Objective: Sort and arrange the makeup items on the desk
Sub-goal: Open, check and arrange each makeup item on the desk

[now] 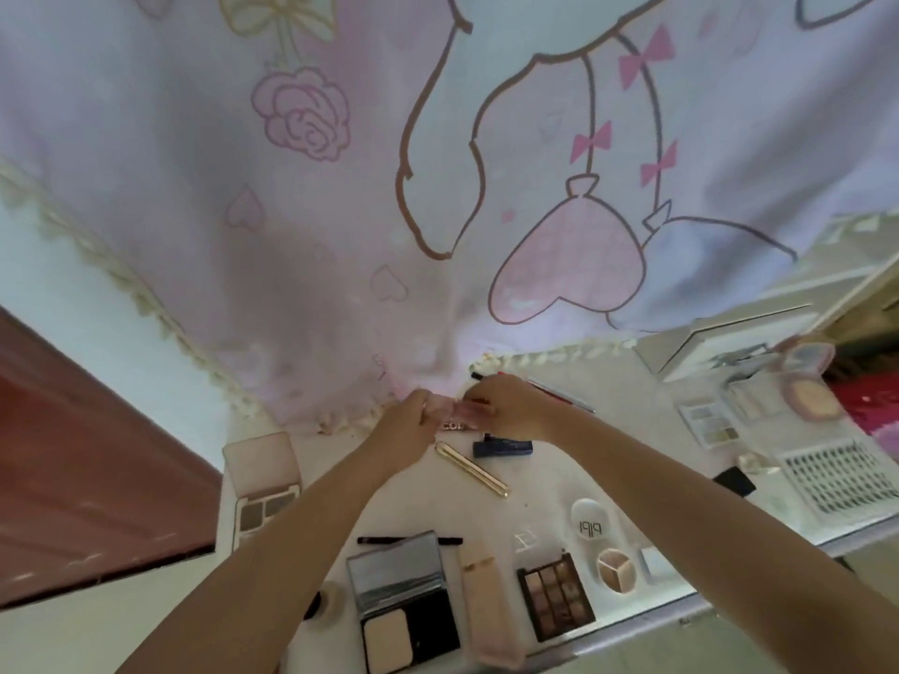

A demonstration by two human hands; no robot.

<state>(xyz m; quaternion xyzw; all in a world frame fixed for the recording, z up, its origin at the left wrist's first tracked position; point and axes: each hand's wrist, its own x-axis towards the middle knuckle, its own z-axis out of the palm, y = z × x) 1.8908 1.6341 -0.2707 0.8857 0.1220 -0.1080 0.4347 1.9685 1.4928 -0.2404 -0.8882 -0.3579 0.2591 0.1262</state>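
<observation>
both hands grip a small, clear pink makeup item.

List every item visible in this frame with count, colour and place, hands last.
pink item: 1, translucent pink, held between both hands at desk's far edge
gold tube: 1, gold, desk centre
blue tube: 1, dark blue, beside gold tube
powder compact: 1, black, open, near edge
eyeshadow palette: 1, brown shades, near edge
brow palette: 1, beige, open, left edge
lash tray: 1, white, right side
curtain: 1, pink printed, behind desk
left hand: grips pink item
right hand: pinches pink item
</observation>
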